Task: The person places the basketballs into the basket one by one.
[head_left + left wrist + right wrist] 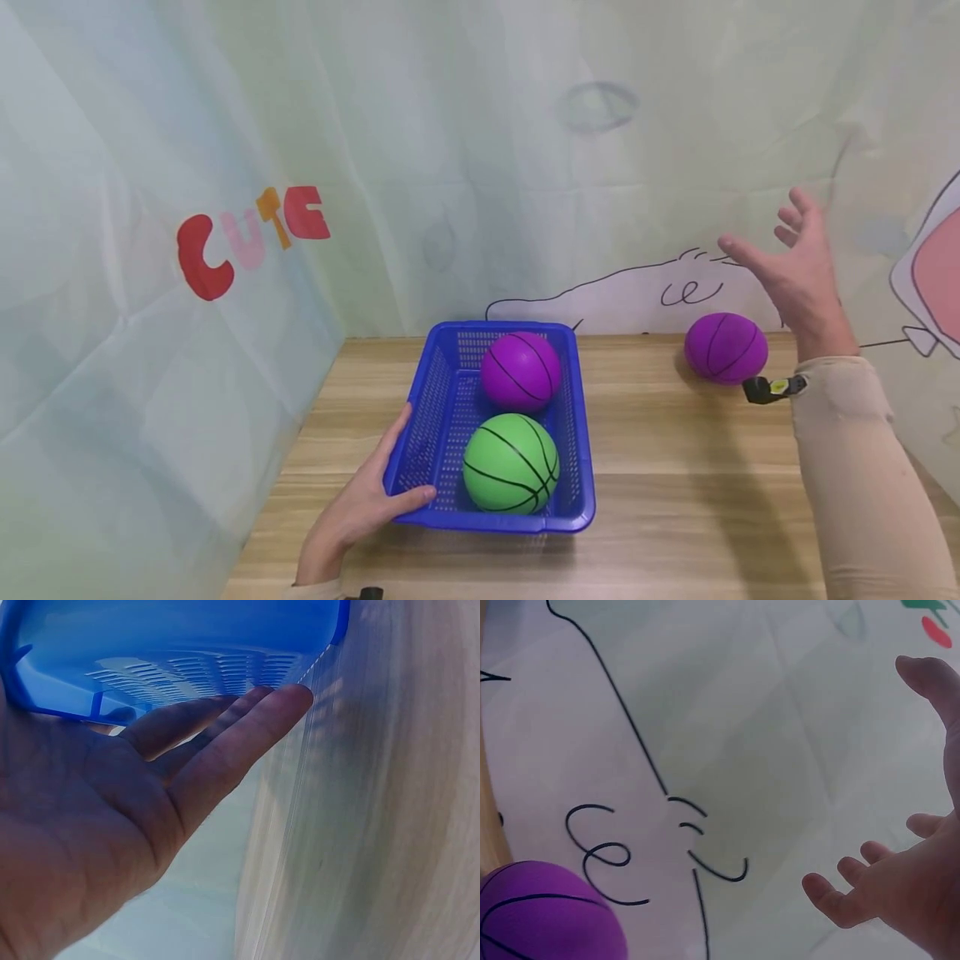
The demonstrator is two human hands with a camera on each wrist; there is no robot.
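Observation:
My left hand [363, 496] holds the near left corner of a blue plastic basket [585, 467], thumb over the rim and fingers along the outer left wall. From the left wrist view, those fingers [232, 742] reach fairly straight against the slotted side. Inside the basket, a purple ball [521, 371] with black lines lies behind a green ball [512, 463] with black lines. Another purple ball [725, 348] rests on the table at the right, near the wall. Above and beside it my right hand [802, 271] is raised in the air, fingers spread, holding nothing.
The wood-grain table [645, 483] runs back to a pale fabric wall [450, 167] with cartoon drawings. Another fabric wall on the left bears the letters CUTE [206, 258].

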